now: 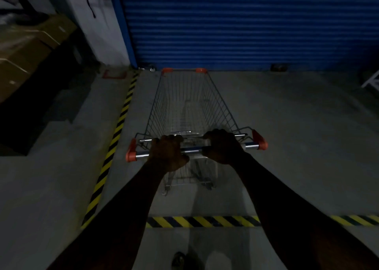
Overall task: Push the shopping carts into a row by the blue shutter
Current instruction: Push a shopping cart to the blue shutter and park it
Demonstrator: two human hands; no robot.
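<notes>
A wire shopping cart [220, 103] with orange corner caps stands straight ahead of me, its nose close to the foot of the blue shutter [246, 23]. Its chrome handle bar [192, 151] runs across the middle of the view. My left hand [167, 155] grips the bar left of centre. My right hand [222, 146] grips it right of centre. The basket is empty. Only this one cart is in view.
Yellow-black hazard tape [114, 138] runs along the cart's left side, and another strip [203, 221] crosses the floor behind it. Cardboard boxes [26, 50] are stacked at the left against a pale wall. A white frame [371, 81] shows at the right edge.
</notes>
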